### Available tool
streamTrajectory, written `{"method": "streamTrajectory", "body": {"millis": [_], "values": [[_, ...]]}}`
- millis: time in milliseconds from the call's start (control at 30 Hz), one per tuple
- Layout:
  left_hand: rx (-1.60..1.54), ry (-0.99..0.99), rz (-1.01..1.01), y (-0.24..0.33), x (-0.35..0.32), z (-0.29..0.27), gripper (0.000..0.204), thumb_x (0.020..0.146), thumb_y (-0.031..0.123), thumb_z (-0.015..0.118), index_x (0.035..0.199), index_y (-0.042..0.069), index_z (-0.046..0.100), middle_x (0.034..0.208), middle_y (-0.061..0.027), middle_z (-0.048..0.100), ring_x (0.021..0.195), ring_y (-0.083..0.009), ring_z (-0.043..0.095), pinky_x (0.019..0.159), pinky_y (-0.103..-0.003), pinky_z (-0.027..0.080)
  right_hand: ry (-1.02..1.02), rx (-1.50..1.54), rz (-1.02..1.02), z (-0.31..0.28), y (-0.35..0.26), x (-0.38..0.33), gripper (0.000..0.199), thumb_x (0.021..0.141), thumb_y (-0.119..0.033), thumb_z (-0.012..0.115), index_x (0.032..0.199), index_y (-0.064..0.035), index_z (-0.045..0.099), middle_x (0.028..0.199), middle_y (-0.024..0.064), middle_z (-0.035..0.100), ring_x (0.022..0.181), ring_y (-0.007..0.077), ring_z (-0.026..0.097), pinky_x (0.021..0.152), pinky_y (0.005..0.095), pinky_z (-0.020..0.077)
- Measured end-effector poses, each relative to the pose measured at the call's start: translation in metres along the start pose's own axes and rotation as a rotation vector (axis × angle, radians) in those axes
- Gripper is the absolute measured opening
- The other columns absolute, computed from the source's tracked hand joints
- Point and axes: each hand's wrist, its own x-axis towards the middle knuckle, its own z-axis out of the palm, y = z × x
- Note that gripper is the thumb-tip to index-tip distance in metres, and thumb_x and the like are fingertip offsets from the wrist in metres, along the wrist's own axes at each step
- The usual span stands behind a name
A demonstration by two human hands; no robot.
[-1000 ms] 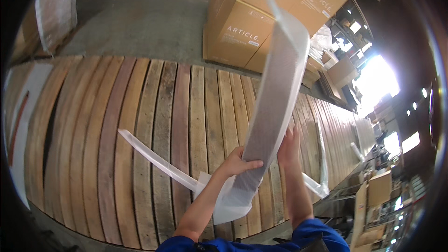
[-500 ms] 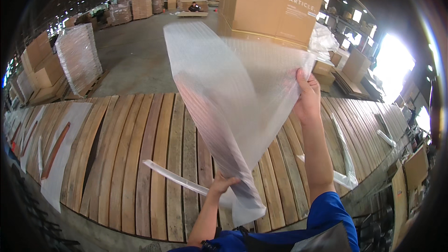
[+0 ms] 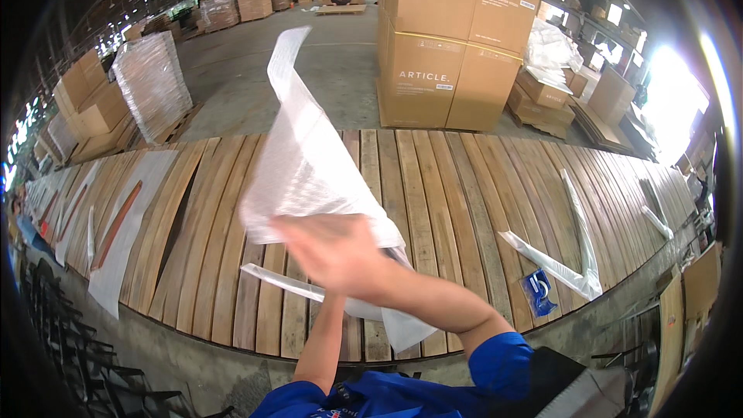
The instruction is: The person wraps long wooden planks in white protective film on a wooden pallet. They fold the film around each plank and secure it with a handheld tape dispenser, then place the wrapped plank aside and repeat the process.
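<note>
The blurred right hand (image 3: 337,251) is crossing in front, seemingly gripping the lower edge of the white bubble-wrap sheet (image 3: 309,162) to keep it lifted off the wooden slat platform (image 3: 464,209), while the left hand is hiding behind it, grip unclear.

A translucent white bubble-wrap sheet (image 3: 309,162), crumpled and folded, stands upright above the wooden slat surface (image 3: 457,186).

Right-side window glare, fisheye-bent edges.
</note>
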Motion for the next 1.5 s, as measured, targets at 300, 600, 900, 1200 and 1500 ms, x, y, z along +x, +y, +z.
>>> {"method": "streamTrajectory", "body": {"millis": [300,600,900,1200,1500], "values": [[0.213,0.629,-0.091,0.025,-0.011,0.013,0.063,0.099,0.031,0.063,0.145,-0.004,0.039,0.141,-0.0145,0.054,0.124,-0.0297,0.055,0.108,-0.041,0.041,-0.461,-0.155,0.175,0.115,0.006,-0.007,0.02,0.09,-0.021,0.065,0.101,-0.0052,0.068,0.097,0.0119,0.074,0.092,0.0258,0.073,0.066,0.0389,0.0584],[-1.277,0.452,-0.404,0.061,-0.013,-0.029,0.055,0.105,0.047,0.049,0.137,0.003,0.052,0.132,-0.0089,0.06,0.121,-0.0228,0.057,0.106,-0.039,0.043,0.19,0.404,1.204,0.027,0.165,-0.052,0.041,0.106,-0.029,0.044,0.123,0.0041,0.061,0.103,0.0194,0.069,0.097,0.0274,0.069,0.079,0.0352,0.0584],[-1.413,0.346,-0.395,0.043,-0.032,-0.053,0.049,0.103,0.048,0.053,0.11,0.001,0.065,0.103,-0.008,0.071,0.093,-0.0175,0.068,0.085,-0.032,0.053,-1.314,1.679,1.045,0.184,0.111,0.015,0.07,0.101,-0.06,0.044,0.127,0.0032,0.059,0.098,0.0147,0.069,0.08,0.0246,0.066,0.071,0.0363,0.054],[-1.073,0.15,0.169,0.017,-0.055,-0.031,0.085,0.096,0.05,0.062,0.152,-0.001,0.024,0.145,-0.0135,0.047,0.132,-0.0202,0.046,0.112,-0.036,0.035,-0.101,1.379,1.286,0.091,0.146,0.011,0.039,0.103,-0.034,0.056,0.119,0.0012,0.062,0.104,0.0109,0.07,0.087,0.0223,0.069,0.075,0.0337,0.0557],[-0.666,-0.021,0.149,0.031,-0.025,-0.044,0.064,0.086,0.022,0.083,0.135,0.0,0.049,0.131,-0.0094,0.061,0.115,-0.0181,0.06,0.1,-0.033,0.047,0.342,-0.043,0.839,0.026,-0.003,-0.054,0.017,0.1,-0.012,0.06,0.105,0.0003,0.071,0.107,0.0095,0.071,0.097,0.0177,0.068,0.085,0.0352,0.0572]]}}
